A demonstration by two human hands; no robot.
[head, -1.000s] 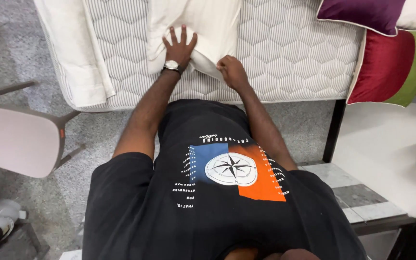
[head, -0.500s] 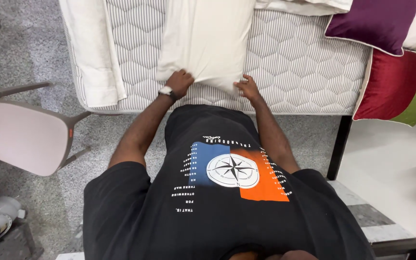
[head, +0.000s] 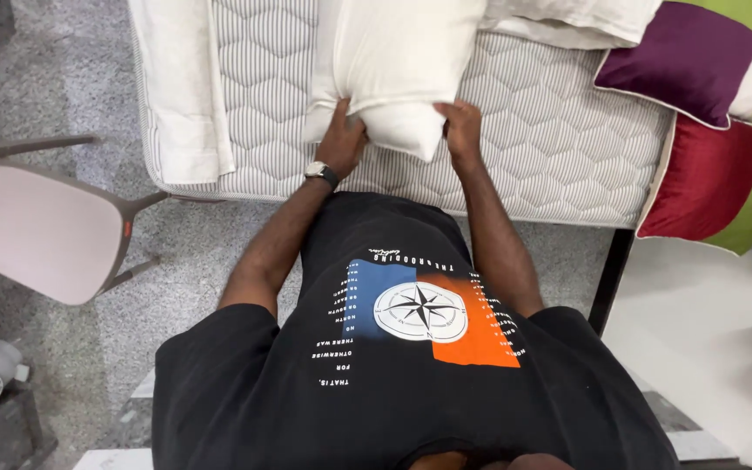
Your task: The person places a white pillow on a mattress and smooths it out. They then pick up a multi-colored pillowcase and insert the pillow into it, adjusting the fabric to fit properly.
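Head view: quilted mattress (head: pixel 559 148) at 12 o'clock, grey speckled floor (head: pixel 211 252) below, pink chair (head: pixel 41 231) at 9, coloured cushions (head: pixel 698 130) at 2. White pillow (head: pixel 398 65) lies on mattress; left hand (head: pixel 341 139) and right hand (head: pixel 461 129) clamped on its near corners. Best kept level, grip even both sides.

Pink chair (head: pixel 45 235) on grey floor (head: pixel 54 87); purple cushion (head: pixel 681 57), red cushion (head: pixel 698 178) at right
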